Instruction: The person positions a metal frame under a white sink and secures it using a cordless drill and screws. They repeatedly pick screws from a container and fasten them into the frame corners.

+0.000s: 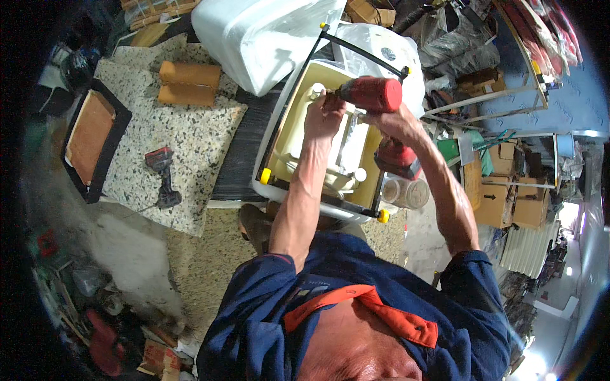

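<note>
My right hand (395,124) is wrapped round the grip of a red and black cordless drill (380,94), whose front end points left. Just by the drill's nose, my left hand (323,119) has its fingers pinched together; what lies between them is too small to make out. Both hands are over a hollow, cream-coloured shell with a white rim (262,189). Across it lies a black bar frame (365,52) with yellow end caps. White fittings (359,175) and a metal strip show inside the shell, partly hidden by my left forearm.
Left of the shell, a second drill (164,174) lies on a speckled foam sheet (127,152), with a folded brown cardboard piece (188,84). A black-edged panel (94,143) sits farther left. Plastic-wrapped white shell (254,38) stands beyond; clear jars (413,193) and cardboard boxes (530,202) are right.
</note>
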`<state>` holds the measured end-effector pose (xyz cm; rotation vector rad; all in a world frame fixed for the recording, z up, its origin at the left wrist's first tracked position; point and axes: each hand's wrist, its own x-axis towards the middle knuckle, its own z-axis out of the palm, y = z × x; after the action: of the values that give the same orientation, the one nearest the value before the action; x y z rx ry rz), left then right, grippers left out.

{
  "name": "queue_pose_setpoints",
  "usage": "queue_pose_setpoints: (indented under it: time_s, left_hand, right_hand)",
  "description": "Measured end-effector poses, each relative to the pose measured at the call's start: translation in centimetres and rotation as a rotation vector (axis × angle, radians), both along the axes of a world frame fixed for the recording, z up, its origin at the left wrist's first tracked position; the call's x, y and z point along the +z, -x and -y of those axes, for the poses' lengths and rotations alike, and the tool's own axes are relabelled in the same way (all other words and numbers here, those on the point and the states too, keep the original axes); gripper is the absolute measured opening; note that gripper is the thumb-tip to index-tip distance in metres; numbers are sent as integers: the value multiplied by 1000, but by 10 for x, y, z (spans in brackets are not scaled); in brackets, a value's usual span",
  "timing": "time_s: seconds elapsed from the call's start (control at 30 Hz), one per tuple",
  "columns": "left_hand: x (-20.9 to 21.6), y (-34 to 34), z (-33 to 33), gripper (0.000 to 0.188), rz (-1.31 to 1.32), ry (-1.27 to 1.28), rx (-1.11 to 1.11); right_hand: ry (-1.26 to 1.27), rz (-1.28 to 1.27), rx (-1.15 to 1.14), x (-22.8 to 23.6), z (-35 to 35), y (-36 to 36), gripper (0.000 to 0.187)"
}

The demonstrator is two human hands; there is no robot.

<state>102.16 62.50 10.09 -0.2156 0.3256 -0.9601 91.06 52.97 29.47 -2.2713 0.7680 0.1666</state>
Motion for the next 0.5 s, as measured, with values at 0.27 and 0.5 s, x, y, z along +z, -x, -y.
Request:
queue_pose_setpoints:
  time_s: [0.27,0.5]
  left_hand:
    - [-79,-73,95,16,-218,99,91]
    - [-97,-99,113,19,-399,46,82]
  right_hand:
    - [-106,-131,3,-38,74,-110,18]
    - [-113,-201,24,-71,100,-144,22]
